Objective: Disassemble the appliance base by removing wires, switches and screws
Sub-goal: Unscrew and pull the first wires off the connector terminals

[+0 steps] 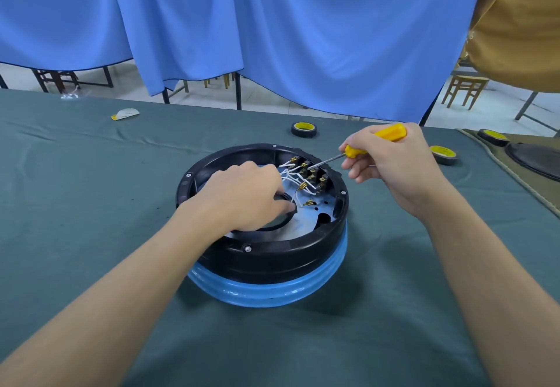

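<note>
base: appliance base (pixel 272 261) mid-table on green cloth (pixel 91 204), under both hands | left hand (pixel 242 198): inside the base, fingers curled beside the white wires (pixel 291 178), hold cannot be told | right hand (pixel 391 165): wrapped round yellow screwdriver (pixel 391 132), tip at the switches (pixel 316 176) | in base: wires and switches, far right side
</note>
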A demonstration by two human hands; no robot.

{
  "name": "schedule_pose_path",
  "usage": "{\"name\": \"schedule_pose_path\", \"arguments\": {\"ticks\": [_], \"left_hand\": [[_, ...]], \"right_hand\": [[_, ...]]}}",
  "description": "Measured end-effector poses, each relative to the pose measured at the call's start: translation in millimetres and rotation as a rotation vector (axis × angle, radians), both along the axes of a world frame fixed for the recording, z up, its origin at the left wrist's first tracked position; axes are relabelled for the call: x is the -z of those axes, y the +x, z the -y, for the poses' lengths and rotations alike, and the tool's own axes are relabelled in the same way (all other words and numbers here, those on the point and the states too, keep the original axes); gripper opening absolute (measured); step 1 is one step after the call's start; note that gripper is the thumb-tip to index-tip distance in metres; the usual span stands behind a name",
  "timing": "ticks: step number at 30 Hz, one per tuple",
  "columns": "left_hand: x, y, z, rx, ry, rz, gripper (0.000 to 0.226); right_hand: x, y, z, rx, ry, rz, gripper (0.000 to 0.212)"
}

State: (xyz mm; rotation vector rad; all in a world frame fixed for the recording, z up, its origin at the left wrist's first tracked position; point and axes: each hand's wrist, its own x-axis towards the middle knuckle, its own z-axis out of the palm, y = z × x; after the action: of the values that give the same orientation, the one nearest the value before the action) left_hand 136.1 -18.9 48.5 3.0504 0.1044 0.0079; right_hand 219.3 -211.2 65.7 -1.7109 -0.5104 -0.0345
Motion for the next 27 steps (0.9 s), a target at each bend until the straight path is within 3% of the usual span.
{"name": "schedule_pose_path", "arguments": {"ticks": [4, 13, 16, 19, 22, 24, 27], "left_hand": [[1.6, 3.6, 0.8, 0.023, -0.053, 0.011, 0.05], [5.5, 5.9, 5.7, 0.053, -0.146, 0.165, 0.011], [3.1, 5.2, 6.7, 0.067, -0.166, 0.203, 0.007], [-6.5, 3.4, 3.5, 0.079, -0.389, 0.257, 0.014], [-18.2, 1.3, 1.0, 0.084, -0.744, 0.325, 0.014], [-23.1, -0.5, 2.2, 0.067, -0.965, 0.326, 0.012], [-25.5, -1.6, 5.8, 0.068, -1.127, 0.301, 0.008]], "right_hand": [[-3.3, -1.2, 3.2, -0.043, -0.026, 0.023, 0.021], [-5.7, -0.7, 4.3, -0.031, -0.026, 0.063, 0.02], [-6.2, -2.4, 1.9, -0.018, -0.028, 0.085, 0.024], [-11.8, -4.5, 0.9, 0.019, -0.004, 0.126, 0.04], [-23.6, -10.3, 2.6, 0.063, -0.008, 0.21, 0.051], [-31.3, -17.8, 3.6, 0.093, -0.042, 0.348, 0.046], [-40.1, -27.9, 3.5, 0.093, -0.225, 0.515, 0.031]]}}
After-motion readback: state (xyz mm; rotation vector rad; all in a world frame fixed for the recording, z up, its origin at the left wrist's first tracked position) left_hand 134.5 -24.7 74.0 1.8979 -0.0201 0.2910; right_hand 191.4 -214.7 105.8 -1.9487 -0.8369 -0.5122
